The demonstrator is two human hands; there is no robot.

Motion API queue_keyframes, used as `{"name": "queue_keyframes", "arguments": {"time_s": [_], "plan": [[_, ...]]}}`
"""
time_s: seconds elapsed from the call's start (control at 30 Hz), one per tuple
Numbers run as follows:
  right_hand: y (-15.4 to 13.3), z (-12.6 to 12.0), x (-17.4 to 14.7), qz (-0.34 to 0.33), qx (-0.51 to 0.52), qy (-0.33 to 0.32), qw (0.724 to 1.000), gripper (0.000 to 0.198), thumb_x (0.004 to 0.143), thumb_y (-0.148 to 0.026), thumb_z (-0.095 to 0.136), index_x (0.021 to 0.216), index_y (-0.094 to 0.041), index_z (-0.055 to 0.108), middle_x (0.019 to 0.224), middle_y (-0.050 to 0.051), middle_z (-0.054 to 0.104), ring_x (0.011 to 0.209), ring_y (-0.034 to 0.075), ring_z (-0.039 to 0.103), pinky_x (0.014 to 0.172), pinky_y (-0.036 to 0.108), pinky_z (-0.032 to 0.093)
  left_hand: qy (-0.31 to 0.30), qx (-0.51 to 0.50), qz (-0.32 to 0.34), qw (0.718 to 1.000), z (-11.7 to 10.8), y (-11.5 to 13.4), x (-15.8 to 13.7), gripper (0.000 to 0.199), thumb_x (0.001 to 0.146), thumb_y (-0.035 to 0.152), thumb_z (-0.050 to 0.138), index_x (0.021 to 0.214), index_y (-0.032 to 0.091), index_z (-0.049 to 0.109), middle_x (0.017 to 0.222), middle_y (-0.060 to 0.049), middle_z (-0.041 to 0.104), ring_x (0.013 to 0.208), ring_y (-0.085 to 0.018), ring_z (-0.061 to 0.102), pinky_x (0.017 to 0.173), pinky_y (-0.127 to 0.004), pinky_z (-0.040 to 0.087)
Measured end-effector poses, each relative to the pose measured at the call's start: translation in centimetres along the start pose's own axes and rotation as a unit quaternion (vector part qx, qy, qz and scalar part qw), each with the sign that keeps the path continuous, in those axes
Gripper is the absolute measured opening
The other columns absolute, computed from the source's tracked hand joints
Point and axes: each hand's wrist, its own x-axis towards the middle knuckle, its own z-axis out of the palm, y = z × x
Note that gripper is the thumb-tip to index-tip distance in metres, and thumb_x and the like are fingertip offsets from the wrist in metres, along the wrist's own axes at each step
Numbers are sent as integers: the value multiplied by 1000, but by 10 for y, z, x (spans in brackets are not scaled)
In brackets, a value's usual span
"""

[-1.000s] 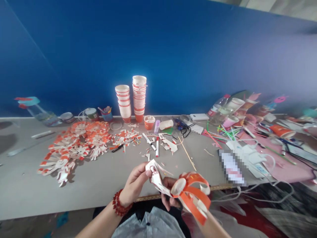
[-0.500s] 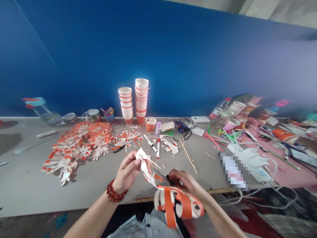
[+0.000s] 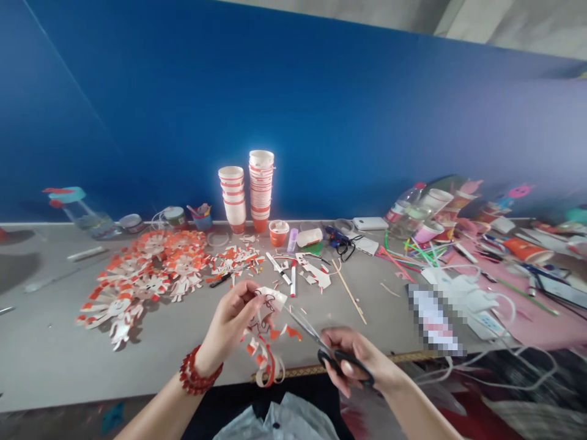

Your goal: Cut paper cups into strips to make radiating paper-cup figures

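Note:
Between thumb and fingers, my left hand (image 3: 238,315) pinches a cut paper cup piece (image 3: 271,299) with a dark outline drawn on its white side. Curled orange-and-white strips (image 3: 268,366) dangle below it. Around black handles, my right hand (image 3: 355,360) grips a pair of scissors (image 3: 306,325), the blades pointing up and left. Their tips are close to the paper's right edge; whether they touch it I cannot tell. Small orange scraps (image 3: 290,332) lie on the table behind the strips.
Left lies a pile of cut cup figures (image 3: 151,263), beside paper scraps (image 3: 238,260). Two cup stacks (image 3: 261,189) stand by the blue wall. Markers (image 3: 293,278), a wooden stick (image 3: 349,292) and a glue gun (image 3: 339,237) lie ahead. A power strip (image 3: 481,318) with cables is at right.
The paper piece has turned over in my left hand, and its strips have swung from the right to below that hand. The scissors now show fully, nearer the front edge.

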Motion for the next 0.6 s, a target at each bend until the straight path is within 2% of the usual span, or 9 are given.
{"name": "queue_keyframes", "arguments": {"time_s": [0.1,0.27,0.43,0.6], "plan": [[8,5,6,0,12,5,1000,56,71,-67,69,77,-14,51,51,-1,59,33,3,34,32,14,20,16,2,2,1000,4,1,-4,22,86,39,61,83,18,53,69,-1,66,55,-16,66,47,-21,45],[13,8,9,2,17,12,1000,54,72,-65,68,78,-14,51,52,-1,59,32,2,33,31,14,20,42,-10,-5,999,9,0,-9,25,82,39,65,77,18,51,67,0,65,53,-16,66,50,-24,50],[13,17,14,-24,13,32,999,54,72,-65,70,79,-15,48,53,-3,56,36,2,35,34,14,23,18,-57,-18,998,11,-6,-12,24,85,37,62,77,19,48,74,-1,67,52,-14,63,50,-24,49],[16,26,19,-33,-11,61,998,53,72,-63,71,80,-17,45,57,-2,55,42,5,44,39,15,27,39,-68,-29,996,12,-9,-15,23,83,37,64,78,19,50,71,1,62,51,-11,59,49,-23,48]]}}
